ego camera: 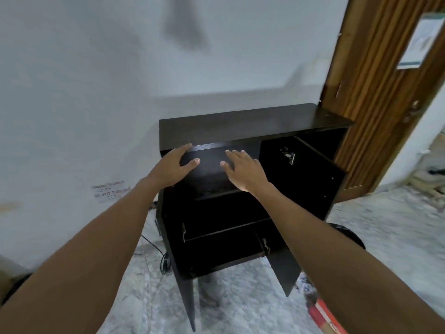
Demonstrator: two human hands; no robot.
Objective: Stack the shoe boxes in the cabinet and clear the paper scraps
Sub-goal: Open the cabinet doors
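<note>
A dark cabinet [240, 121] stands against the white wall with both doors swung open. A black shoe box [209, 169] sits at the mouth of its upper shelf, its top catching the light. My left hand [173, 167] grips the box's left corner, thumb on top and fingers round the far edge. My right hand [245, 167] lies flat against the box's right side with its fingers spread. The lower shelf [228, 230] looks dark, and I cannot tell what is inside. No paper scraps show.
The left door [186, 292] and right door [289, 268] jut out toward me over the marble floor. A red-orange box [323, 314] lies at bottom right, near a black round object [346, 235]. Cables [163, 260] trail left of the cabinet. A wooden door [375, 92] is at the right.
</note>
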